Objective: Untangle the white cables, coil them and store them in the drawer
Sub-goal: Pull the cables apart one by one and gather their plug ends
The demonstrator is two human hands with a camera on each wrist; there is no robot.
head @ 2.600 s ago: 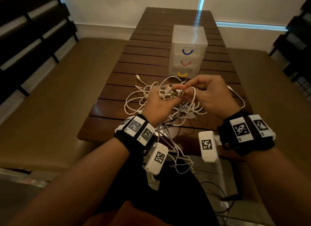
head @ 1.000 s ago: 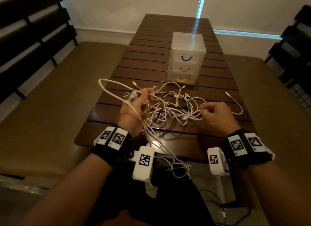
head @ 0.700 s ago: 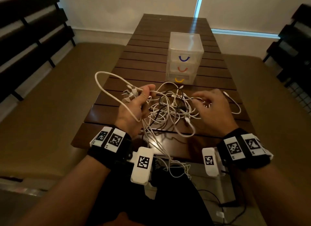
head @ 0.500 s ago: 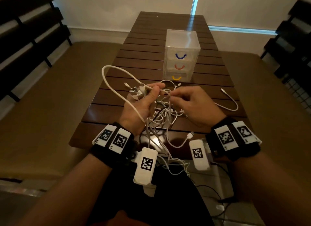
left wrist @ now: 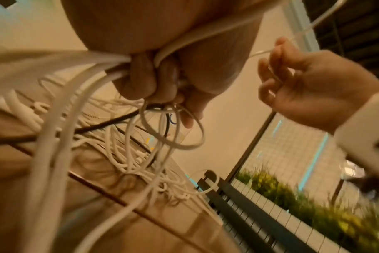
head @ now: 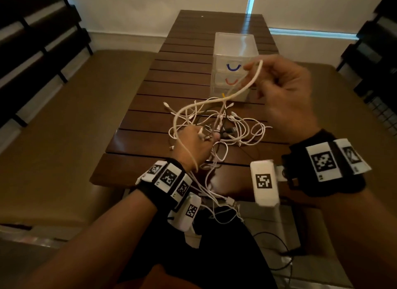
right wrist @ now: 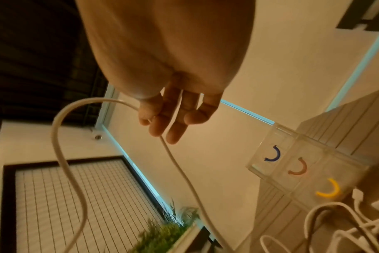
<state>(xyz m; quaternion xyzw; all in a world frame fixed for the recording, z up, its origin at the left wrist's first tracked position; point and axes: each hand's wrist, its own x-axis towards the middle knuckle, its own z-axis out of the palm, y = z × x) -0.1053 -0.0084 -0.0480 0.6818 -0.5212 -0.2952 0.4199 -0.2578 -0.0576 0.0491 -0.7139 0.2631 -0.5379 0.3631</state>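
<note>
Head: right hand [head: 285,95] is now raised in front of the drawers [head: 234,58], pinching a loop of one thick cable [head: 242,88]; half a second ago it sat low at the tangle [head: 217,125] beside the left. Left hand [head: 193,146] has dropped near the table [head: 150,108] edge, fingers curled round a bunch of plugs and strands. The thick cable runs from the right hand's pinch down through the tangle and over the back of the left hand. Drawers are all closed and partly hidden behind the right hand. Some strands hang off the near table edge.

Left wrist: fingers [left wrist: 141,82] clamped on several white strands plus one dark cable [left wrist: 97,128]. Blurred, so probably plug ends in the fist; can't confirm. Right hand [left wrist: 309,89] is seen across, thin strand through its fingers.

Right wrist: thumb and fingers [right wrist: 162,118] pinch the cable, which loops out left. Drawers [right wrist: 303,164] show blue, red, yellow handles, with the tangle just beside them.
</note>
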